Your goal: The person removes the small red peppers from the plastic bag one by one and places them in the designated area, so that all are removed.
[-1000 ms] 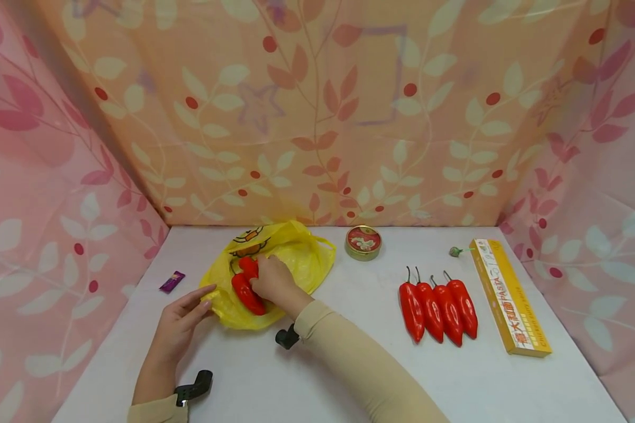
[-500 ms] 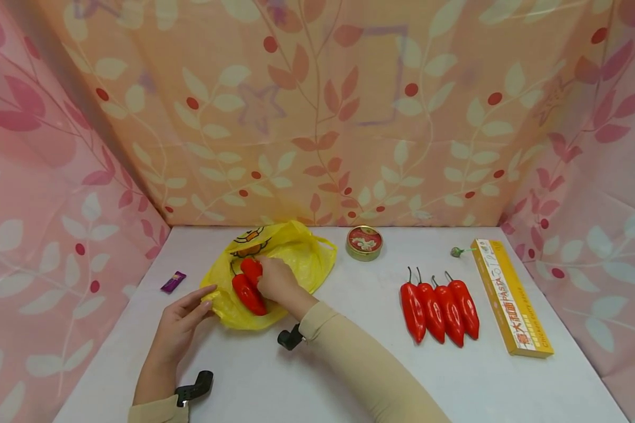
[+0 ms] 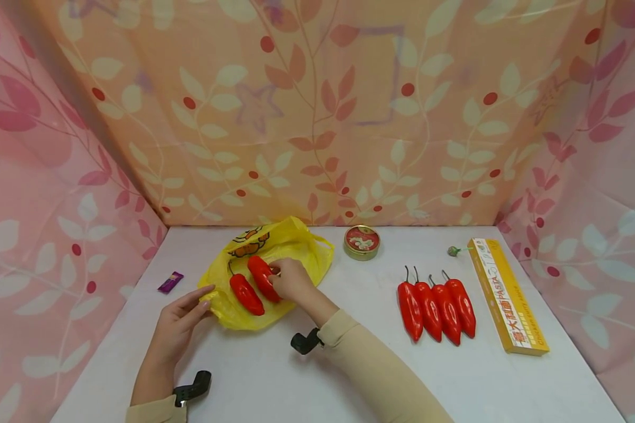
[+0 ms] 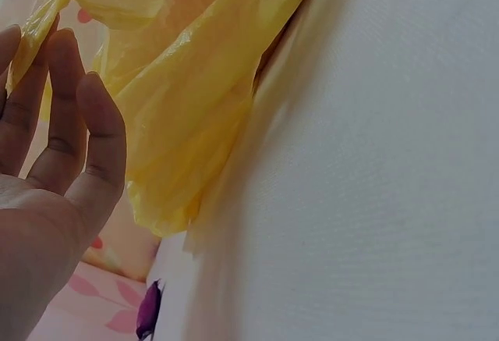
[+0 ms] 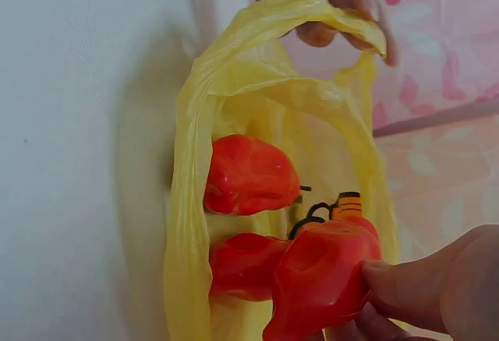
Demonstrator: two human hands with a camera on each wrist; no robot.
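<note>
My left hand [image 3: 179, 323] pinches the near left edge of a yellow plastic bag [image 3: 233, 314] lying open on the table; in the left wrist view the bag's edge runs between its fingers [image 4: 66, 115]. Thumb and fingers of my right hand [image 3: 294, 283] grip a glossy red chili pepper [image 3: 259, 271] at the bag's mouth. Another red pepper [image 3: 245, 294] lies beside it in the bag, its dark stem pointing away. The right wrist view shows the gripped pepper [image 5: 323, 278] close up, with a further red shape [image 5: 243, 267] partly hidden behind it.
Several red peppers [image 3: 438, 311] lie in a row on the right, near a yellow pasta box [image 3: 508, 296] and a small round lollipop-like thing [image 3: 453, 251]. A round red-lidded tin [image 3: 362, 242] stands at the back. A purple packet [image 3: 170, 282] lies left.
My right hand has drawn the gripped pepper right and toward me, so more of it shows beside the other pepper. The left hand has stayed at the bag's edge.
</note>
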